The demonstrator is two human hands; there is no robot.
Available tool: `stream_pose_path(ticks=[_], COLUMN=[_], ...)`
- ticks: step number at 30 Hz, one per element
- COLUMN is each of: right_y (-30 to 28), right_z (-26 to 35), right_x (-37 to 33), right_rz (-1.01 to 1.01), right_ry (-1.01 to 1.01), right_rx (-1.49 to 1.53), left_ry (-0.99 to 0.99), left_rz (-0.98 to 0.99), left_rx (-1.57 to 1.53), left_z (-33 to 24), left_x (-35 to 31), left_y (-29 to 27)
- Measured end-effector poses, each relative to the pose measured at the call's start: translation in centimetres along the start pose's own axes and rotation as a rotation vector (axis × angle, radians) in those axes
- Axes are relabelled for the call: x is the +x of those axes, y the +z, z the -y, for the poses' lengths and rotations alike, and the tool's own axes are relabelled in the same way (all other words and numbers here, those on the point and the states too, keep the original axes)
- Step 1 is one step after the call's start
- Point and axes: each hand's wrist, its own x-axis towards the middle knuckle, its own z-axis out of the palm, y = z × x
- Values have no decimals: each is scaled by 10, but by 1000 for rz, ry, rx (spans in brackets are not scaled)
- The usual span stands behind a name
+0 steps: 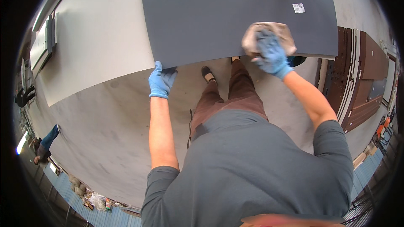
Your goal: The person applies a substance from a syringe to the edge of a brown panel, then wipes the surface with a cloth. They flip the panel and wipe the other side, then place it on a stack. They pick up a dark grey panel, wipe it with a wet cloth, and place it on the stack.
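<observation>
A large dark grey panel [219, 12] lies flat in front of me, with a small white sticker [299, 8] near its far right corner. My left hand [161, 80], in a blue glove, grips the panel's near edge at its left corner. My right hand [270, 52], also in a blue glove, presses a crumpled beige cloth [283, 31] onto the panel's surface near the right part of the near edge. My legs and dark shoes show below the panel's edge.
A pale grey sheet [97, 38] lies under and left of the panel. Brown and dark boards [360, 75] are stacked at the right. The concrete floor [105, 134] spreads below. Another person [44, 145] stands far off at the left.
</observation>
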Motion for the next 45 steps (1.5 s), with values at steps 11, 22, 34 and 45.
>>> stream_pose_path(ticks=[11,22,34,45], right_y=[26,21,23,22], right_z=[27,20,57,69], right_x=[25,33,73,91], right_rz=[90,310,558,663], right_ry=[-85,580,738,811], right_rx=[122,-142,-104,-204], left_ry=[-40,-11,-22,-29], left_rz=[14,29,48,66], left_rx=[18,43,31,50], left_z=[-6,-9,-9,-8], left_x=[-1,0,6,5], left_y=[-3,-8,-16,-16])
